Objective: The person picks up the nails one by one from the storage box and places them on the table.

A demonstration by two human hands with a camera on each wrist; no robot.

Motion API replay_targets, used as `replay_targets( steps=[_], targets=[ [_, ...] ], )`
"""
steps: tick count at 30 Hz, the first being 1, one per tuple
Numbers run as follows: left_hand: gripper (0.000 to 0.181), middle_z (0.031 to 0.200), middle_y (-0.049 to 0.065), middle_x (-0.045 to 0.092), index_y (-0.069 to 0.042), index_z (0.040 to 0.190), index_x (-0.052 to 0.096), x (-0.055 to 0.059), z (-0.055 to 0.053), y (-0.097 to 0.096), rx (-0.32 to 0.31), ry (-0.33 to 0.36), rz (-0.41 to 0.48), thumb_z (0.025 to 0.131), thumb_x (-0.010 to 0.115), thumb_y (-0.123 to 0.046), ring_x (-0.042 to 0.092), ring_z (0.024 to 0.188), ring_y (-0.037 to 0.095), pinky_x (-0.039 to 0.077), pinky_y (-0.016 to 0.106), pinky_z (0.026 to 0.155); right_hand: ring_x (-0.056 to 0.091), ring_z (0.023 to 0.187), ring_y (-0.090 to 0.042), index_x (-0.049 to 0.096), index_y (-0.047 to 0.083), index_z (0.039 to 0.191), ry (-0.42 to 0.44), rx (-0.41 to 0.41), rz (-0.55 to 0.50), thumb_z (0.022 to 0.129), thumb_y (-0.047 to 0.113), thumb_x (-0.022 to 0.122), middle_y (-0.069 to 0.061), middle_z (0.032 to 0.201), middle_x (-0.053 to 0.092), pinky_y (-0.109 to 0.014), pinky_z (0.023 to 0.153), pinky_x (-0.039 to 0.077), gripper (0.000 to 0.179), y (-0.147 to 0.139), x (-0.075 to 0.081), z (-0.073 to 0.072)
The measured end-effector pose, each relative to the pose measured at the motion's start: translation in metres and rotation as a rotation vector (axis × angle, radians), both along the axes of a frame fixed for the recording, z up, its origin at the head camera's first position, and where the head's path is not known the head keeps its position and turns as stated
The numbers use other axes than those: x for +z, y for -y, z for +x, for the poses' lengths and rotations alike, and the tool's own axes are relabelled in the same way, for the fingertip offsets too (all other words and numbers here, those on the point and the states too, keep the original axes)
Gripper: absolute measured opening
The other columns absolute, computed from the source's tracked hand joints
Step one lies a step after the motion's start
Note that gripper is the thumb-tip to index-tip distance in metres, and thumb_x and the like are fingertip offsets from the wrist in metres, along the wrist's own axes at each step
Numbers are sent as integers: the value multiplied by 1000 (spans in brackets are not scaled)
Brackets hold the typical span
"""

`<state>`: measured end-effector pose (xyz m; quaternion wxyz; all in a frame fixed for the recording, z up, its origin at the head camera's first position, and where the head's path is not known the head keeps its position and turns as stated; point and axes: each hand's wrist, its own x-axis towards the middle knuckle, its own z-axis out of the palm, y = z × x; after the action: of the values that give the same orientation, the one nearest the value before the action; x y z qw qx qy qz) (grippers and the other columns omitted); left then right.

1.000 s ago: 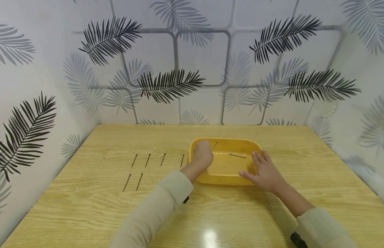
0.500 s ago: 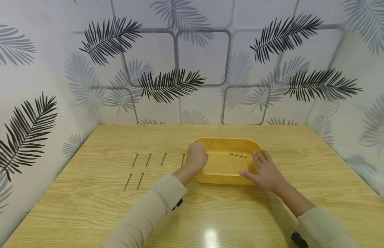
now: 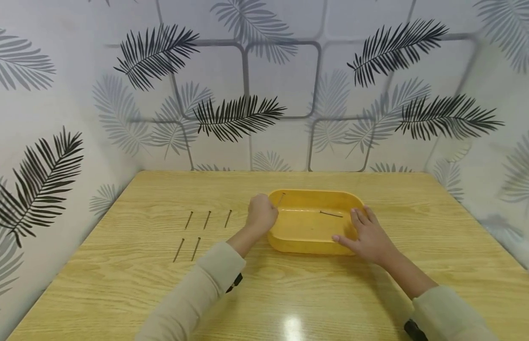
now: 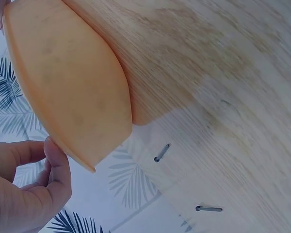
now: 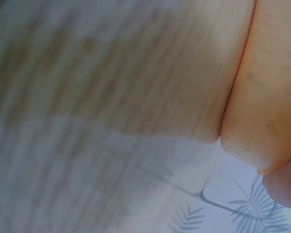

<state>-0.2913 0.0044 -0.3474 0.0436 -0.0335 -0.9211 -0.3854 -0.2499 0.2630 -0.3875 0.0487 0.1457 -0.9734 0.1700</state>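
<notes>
A yellow plastic tray (image 3: 307,227) stands on the wooden table. My left hand (image 3: 261,215) is at its left end, pinching the lower part of a nail (image 3: 281,198) that slants up over the tray with its head at the top. In the left wrist view thumb and forefinger (image 4: 51,145) meet right at the rim, and the tray wall hides the nail. My right hand (image 3: 369,237) holds the tray's right end, thumb over the front rim and fingers over the side rim. Another nail (image 3: 331,214) lies inside the tray.
Left of the tray, several nails lie slanted in two rows, among them a back-row nail (image 3: 189,220) and a front-row nail (image 3: 178,250). The left hand covers the spot beside the tray's left end. Behind the table (image 3: 307,293) rises a leaf-patterned wall (image 3: 281,142).
My left hand has moved left, out from over the tray to its left end, and the nail moved with it. It now covers one back-row nail. The right hand has stayed on the tray.
</notes>
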Motion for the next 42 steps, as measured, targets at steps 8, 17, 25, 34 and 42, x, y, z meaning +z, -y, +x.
replay_targets(
  steps=[8, 17, 25, 34, 42],
  targets=[
    [52, 36, -6, 24, -13, 40, 28, 5, 2, 15, 19, 29, 7, 83, 51, 5, 19, 33, 5, 18, 16, 33, 9, 137, -51, 24, -17, 138, 6, -2, 1, 86, 55, 52, -35, 144, 24, -63, 108, 14, 93, 1, 1, 0],
    [51, 36, -6, 23, -14, 40, 28, 8, 1, 31, 54, 40, 19, 83, 49, 5, 18, 33, 5, 18, 17, 34, 9, 136, -51, 25, -18, 136, -11, 4, 19, 87, 54, 52, -36, 143, 26, -62, 109, 14, 92, -1, 2, -1],
    [50, 36, -6, 24, -14, 40, 29, 10, 3, 40, 76, 50, 28, 83, 49, 4, 18, 34, 5, 18, 17, 34, 8, 136, -51, 24, -18, 137, -5, 9, 16, 87, 55, 52, -36, 143, 24, -62, 109, 14, 92, -2, 0, -2],
    [53, 35, -7, 24, -14, 40, 30, 2, 5, 60, 83, 74, -7, 84, 53, 2, 19, 33, 4, 18, 16, 34, 9, 136, -52, 24, -17, 137, 1, 9, 15, 87, 55, 51, -36, 144, 25, -63, 107, 15, 92, 0, 2, -1],
    [54, 35, -8, 25, -14, 39, 31, -4, 9, 78, 72, 79, -14, 86, 53, 0, 20, 33, 4, 18, 16, 35, 10, 136, -52, 25, -16, 138, -2, 4, 8, 87, 55, 52, -35, 144, 26, -64, 107, 16, 91, 1, 0, -2]
  ],
)
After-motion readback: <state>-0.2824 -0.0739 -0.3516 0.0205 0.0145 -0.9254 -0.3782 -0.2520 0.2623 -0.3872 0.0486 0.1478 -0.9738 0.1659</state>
